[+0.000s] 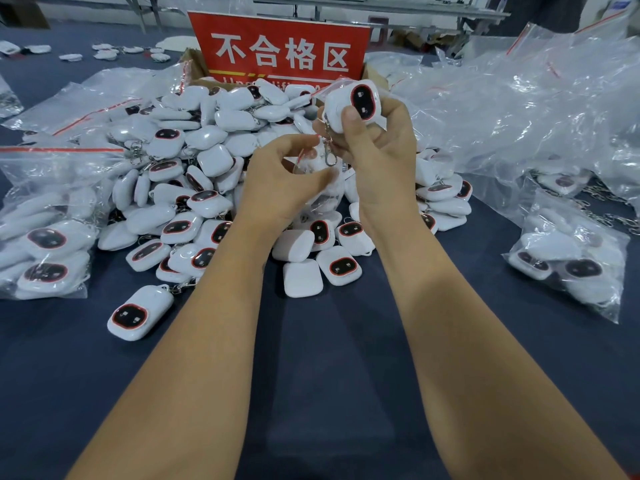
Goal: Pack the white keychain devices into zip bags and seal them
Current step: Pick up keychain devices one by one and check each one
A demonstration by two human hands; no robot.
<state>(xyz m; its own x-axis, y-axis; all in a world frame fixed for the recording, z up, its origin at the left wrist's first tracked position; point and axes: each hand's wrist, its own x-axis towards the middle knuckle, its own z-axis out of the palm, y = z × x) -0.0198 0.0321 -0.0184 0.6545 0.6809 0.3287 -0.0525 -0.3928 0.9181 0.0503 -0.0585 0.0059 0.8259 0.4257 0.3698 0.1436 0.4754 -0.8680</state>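
My right hand grips a white keychain device with a black, red-rimmed oval face; its metal clasp dangles below. Just left of it, my left hand pinches a small clear zip bag with a red seal strip, held under the clasp. Behind and beneath both hands lies a large pile of loose white devices on the dark blue table. One device lies alone at the front left.
Filled zip bags sit at the left and right. A heap of empty clear bags covers the back right. A cardboard box with a red sign stands behind the pile.
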